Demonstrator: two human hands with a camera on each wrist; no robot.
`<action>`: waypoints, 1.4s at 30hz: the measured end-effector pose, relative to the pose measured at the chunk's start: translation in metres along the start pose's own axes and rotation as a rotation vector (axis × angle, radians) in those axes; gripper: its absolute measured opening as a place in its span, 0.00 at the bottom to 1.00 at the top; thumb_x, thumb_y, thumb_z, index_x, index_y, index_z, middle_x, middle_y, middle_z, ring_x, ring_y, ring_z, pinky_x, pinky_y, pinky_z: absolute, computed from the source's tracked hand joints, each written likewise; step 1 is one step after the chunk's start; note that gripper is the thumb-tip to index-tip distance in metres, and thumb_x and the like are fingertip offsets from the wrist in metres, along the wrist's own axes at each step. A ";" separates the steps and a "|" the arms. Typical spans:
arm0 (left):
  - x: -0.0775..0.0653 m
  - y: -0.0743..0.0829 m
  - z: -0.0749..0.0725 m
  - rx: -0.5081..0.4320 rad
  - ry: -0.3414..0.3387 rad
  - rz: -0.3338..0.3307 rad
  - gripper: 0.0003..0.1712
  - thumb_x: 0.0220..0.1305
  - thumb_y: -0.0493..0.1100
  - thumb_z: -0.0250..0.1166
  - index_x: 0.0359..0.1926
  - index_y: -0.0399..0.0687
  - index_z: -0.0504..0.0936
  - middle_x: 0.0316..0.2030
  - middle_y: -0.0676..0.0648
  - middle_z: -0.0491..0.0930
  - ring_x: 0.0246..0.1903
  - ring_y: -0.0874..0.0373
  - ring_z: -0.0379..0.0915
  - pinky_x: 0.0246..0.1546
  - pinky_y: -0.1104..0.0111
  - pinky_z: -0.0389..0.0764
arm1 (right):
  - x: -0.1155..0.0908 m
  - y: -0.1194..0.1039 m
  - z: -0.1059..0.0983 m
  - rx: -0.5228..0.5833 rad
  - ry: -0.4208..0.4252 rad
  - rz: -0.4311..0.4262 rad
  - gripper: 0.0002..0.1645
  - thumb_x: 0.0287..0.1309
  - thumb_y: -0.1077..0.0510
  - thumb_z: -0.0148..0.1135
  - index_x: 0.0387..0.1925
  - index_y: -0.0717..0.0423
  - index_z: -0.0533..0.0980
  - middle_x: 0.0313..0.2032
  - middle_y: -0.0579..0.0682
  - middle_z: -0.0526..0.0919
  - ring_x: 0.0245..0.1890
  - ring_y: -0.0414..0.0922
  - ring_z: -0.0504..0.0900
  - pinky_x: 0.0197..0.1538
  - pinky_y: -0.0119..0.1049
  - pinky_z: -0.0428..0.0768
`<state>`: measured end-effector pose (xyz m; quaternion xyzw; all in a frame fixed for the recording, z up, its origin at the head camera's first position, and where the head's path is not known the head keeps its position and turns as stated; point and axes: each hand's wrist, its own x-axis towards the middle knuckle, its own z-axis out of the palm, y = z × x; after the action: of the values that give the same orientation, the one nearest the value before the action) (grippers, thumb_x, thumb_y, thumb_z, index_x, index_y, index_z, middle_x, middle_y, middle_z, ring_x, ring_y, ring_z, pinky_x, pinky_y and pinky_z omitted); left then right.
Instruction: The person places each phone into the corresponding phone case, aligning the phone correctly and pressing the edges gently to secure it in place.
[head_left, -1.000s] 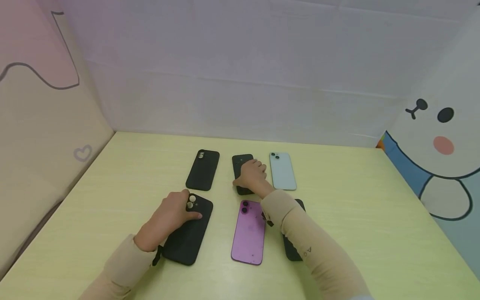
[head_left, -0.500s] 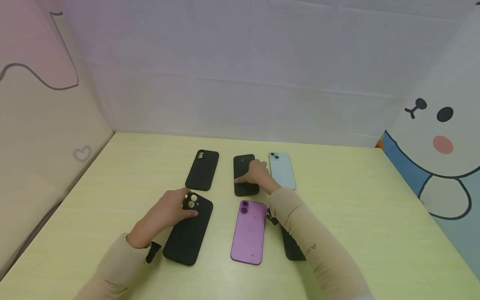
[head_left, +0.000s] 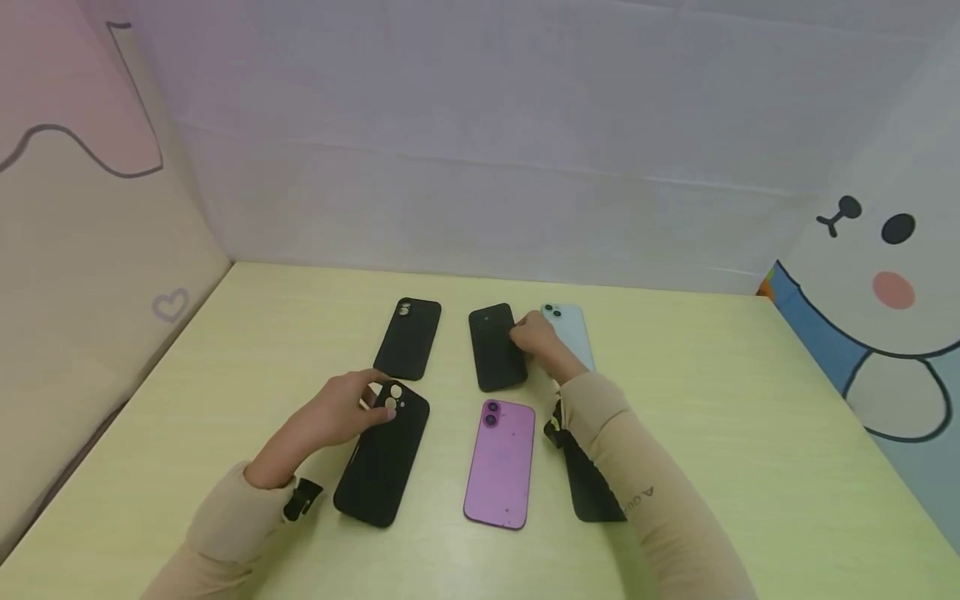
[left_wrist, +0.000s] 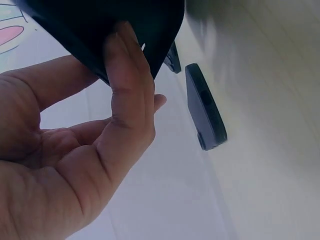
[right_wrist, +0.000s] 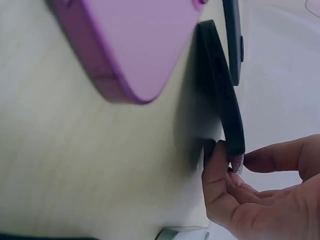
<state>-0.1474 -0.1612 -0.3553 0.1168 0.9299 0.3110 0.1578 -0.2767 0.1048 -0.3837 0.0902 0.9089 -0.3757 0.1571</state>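
Note:
My left hand [head_left: 337, 408] pinches the upper left corner of a black phone case [head_left: 382, 475], thumb on its back near the round camera holes. In the left wrist view, fingers reach under the raised end of the case [left_wrist: 70, 25]. Farther back, my right hand [head_left: 535, 332] pinches the right edge of a black phone [head_left: 493, 350]. The right wrist view shows that phone [right_wrist: 222, 85] tilted, its gripped edge raised above the table, thumb on one side and fingers on the other. A light blue phone [head_left: 576, 333] lies partly hidden behind the right hand.
Another black phone case [head_left: 408, 340] lies at the back left. A purple phone [head_left: 498, 467] lies between the forearms. Beneath the right sleeve, a dark flat phone-shaped item [head_left: 588, 492] is partly covered. A pale wall [head_left: 480, 200] stands behind the table [head_left: 690, 375].
The right hand has moved from over the black phone to its right edge, and the phone has turned slightly. The left hand has raised the near case's camera end slightly.

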 end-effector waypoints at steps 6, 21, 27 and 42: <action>0.000 0.000 -0.002 -0.013 0.031 0.022 0.27 0.58 0.41 0.62 0.56 0.31 0.67 0.30 0.43 0.78 0.27 0.58 0.73 0.27 0.69 0.73 | -0.019 -0.005 -0.012 0.251 -0.128 0.049 0.19 0.61 0.69 0.42 0.53 0.74 0.64 0.52 0.64 0.68 0.44 0.51 0.71 0.53 0.46 0.75; -0.001 0.003 -0.004 -0.040 0.105 0.046 0.27 0.60 0.41 0.60 0.56 0.31 0.67 0.30 0.42 0.78 0.29 0.56 0.74 0.28 0.68 0.73 | -0.020 0.001 -0.016 0.380 -0.175 0.106 0.18 0.63 0.67 0.41 0.53 0.71 0.62 0.40 0.57 0.69 0.40 0.50 0.73 0.52 0.45 0.75; 0.001 0.001 -0.004 -0.056 0.127 0.039 0.26 0.59 0.40 0.60 0.56 0.31 0.66 0.29 0.43 0.77 0.29 0.57 0.73 0.27 0.69 0.71 | -0.025 0.001 -0.018 0.471 -0.193 0.109 0.28 0.62 0.70 0.40 0.63 0.73 0.52 0.58 0.66 0.64 0.59 0.59 0.68 0.60 0.47 0.69; 0.007 -0.004 -0.007 -0.148 0.177 -0.006 0.29 0.61 0.43 0.60 0.60 0.36 0.65 0.35 0.41 0.78 0.35 0.54 0.75 0.31 0.69 0.73 | -0.026 0.009 -0.020 0.592 -0.187 0.070 0.29 0.63 0.71 0.36 0.65 0.70 0.50 0.61 0.67 0.62 0.60 0.59 0.67 0.61 0.47 0.68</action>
<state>-0.1567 -0.1659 -0.3538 0.0739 0.9151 0.3873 0.0841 -0.2542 0.1246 -0.3670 0.1283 0.7379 -0.6252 0.2196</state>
